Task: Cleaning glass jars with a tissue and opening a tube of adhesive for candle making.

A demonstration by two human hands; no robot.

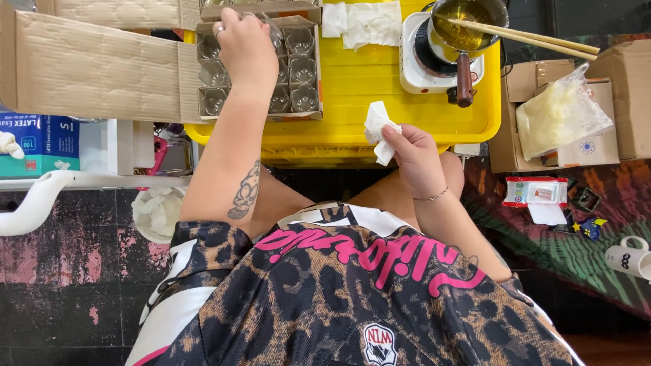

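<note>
My left hand [245, 42] reaches into a cardboard box [203, 74] divided into cells that hold several small clear glass jars [303, 68]. Its fingers close around one clear jar [272, 30] near the box's far side, and a ring shows on one finger. My right hand [415, 159] is closer to my body, above my knees, pinching a crumpled white tissue [377, 127] at the near edge of the yellow tray [380, 88]. The two hands are well apart.
On the tray stand a small white hotplate [410, 64] carrying a pot of yellow liquid [466, 19] with chopsticks [536, 39] across it, plus white paper towels [363, 22]. Cardboard boxes, a plastic bag [561, 112], a wipes pack [536, 192] and a mug [627, 257] are right; a glove box [37, 146] is left.
</note>
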